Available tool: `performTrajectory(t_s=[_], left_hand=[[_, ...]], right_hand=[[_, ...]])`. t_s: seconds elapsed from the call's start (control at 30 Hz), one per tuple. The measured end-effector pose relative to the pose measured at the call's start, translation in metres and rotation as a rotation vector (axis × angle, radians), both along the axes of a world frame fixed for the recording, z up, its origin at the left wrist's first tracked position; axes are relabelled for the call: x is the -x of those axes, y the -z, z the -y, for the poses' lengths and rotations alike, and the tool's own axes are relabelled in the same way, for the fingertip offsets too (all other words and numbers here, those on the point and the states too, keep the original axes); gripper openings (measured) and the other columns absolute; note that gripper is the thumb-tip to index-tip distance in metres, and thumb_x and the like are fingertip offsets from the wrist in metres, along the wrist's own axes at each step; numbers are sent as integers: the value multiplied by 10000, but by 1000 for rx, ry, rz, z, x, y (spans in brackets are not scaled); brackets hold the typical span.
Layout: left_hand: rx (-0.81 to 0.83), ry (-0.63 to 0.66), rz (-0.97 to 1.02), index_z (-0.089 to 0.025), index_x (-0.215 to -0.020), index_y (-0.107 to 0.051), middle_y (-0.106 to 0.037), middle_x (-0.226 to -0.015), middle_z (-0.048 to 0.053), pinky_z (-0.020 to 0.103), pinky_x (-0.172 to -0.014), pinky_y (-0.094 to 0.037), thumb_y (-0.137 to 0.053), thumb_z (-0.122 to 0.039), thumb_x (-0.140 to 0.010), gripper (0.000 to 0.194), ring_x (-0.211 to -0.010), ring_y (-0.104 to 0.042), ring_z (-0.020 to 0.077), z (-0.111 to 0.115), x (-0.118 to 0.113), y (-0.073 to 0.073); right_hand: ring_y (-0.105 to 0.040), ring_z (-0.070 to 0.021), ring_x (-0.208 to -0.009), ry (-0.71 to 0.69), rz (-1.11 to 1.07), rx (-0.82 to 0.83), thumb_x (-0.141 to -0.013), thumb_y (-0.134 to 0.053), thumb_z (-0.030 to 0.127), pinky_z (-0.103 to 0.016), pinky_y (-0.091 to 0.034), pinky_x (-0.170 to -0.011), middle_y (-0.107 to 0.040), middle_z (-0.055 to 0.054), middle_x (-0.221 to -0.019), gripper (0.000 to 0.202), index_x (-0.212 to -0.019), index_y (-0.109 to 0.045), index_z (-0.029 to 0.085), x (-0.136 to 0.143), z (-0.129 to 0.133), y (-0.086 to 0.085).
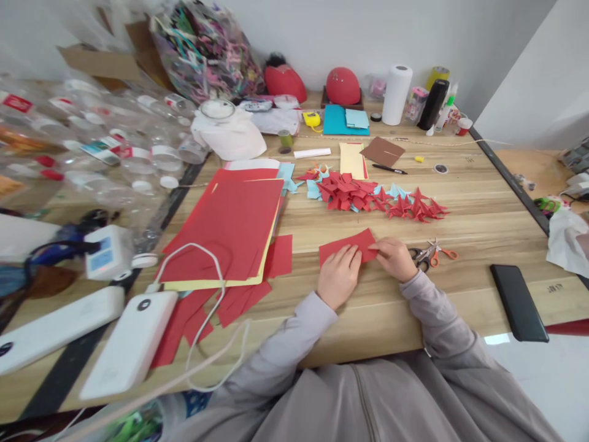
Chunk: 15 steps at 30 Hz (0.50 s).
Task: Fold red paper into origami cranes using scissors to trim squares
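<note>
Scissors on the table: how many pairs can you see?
2. The black-handled scissors lie just beyond the right hand, away from the left; the orange-handled scissors lie against them, handles farther right.

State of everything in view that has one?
Left hand: fingers resting on red paper
Right hand: pinching paper's right end
Red paper: on table, held
Phone: screen dark
Front power bank: cable plugged in
Scissors: lying down, blades unclear
Large sheets: stacked
</note>
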<state>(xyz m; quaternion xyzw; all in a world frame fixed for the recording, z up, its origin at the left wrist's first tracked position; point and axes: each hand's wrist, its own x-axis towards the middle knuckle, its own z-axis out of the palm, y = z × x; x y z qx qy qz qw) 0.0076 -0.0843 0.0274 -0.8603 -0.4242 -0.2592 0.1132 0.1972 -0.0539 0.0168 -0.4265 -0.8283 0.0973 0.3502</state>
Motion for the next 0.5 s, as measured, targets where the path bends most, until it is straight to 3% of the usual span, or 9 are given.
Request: performTrajectory(t_s=[0.1, 0.2, 0.27, 0.4, 0.5], left_hand=[[24, 38, -24, -116, -1054, -645, -701, -992, 136, 369, -761, -523, -426, -44, -815, 331, -911, -660, 239, -10, 18, 5], [-6, 56, -65, -98, -1070, -637, -699, -989, 153, 345, -742, -532, -425, -31, -814, 339, -872, -672, 228, -14, 31, 7], [-3, 60, -104, -96, -1067, -633, -696, -1001, 156, 338, -738, -536, -427, -29, -816, 331, -869, -673, 226, -15, 34, 6], [101, 65, -157, -77, -1053, -625, -689, -984, 177, 353, -692, -545, -456, -35, -807, 301, -859, -672, 246, -14, 24, 4], [119, 83, -157, -63, -1015, -633, -686, -974, 188, 363, -688, -548, -452, -41, -818, 268, -866, -670, 254, -15, 10, 5]], right_hand=[[-627, -181, -800, 11, -132, 20, -762, -538, 98, -317, -514, -727, -679, -62, -846, 172, -811, -671, 196, -8, -4, -3], [-610, -208, -866, 139, -157, -25, -777, -575, 158, -373, -498, -781, -665, -82, -903, 108, -711, -649, 199, -15, -5, -10], [-600, -216, -905, 196, -142, -48, -786, -566, 169, -402, -482, -819, -656, -88, -964, 101, -753, -653, 208, -15, -4, -15], [-548, -231, -1095, -26, 18, 22, -731, -559, 125, -417, -431, -934, -616, -98, -1160, 420, -1141, -591, 210, 1, 6, -21], [-572, -230, -1073, -89, 197, 5, -792, -538, 140, -441, -392, -970, -665, -93, -1103, 370, -1150, -602, 207, 12, 9, -15]])
